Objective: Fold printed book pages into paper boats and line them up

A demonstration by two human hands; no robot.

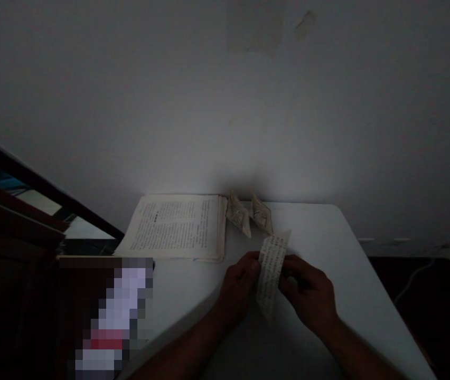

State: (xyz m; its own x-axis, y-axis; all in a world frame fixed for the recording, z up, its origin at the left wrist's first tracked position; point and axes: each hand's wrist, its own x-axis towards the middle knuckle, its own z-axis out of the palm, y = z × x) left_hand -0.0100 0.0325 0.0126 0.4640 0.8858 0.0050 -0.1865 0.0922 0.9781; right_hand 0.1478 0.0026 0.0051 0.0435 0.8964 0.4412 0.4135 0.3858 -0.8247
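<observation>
A folded strip of printed paper (271,272) with pointed ends stands between my hands, above the white table. My left hand (237,282) grips its left edge, thumb against the printed face. On the other side my right hand (310,290) has its fingers curled at the right edge, partly hidden behind the paper. Just beyond, two folded paper boats (238,214) made of printed pages sit side by side near the wall. An open book (175,227), or stack of printed pages, lies to their left.
The white table (316,227) has rounded corners and meets a grey wall (193,105) at the back. Dark wooden furniture (11,221) stands at the left. A pixelated patch covers the lower left. On the right, a pale cable (413,277) runs over a dark area.
</observation>
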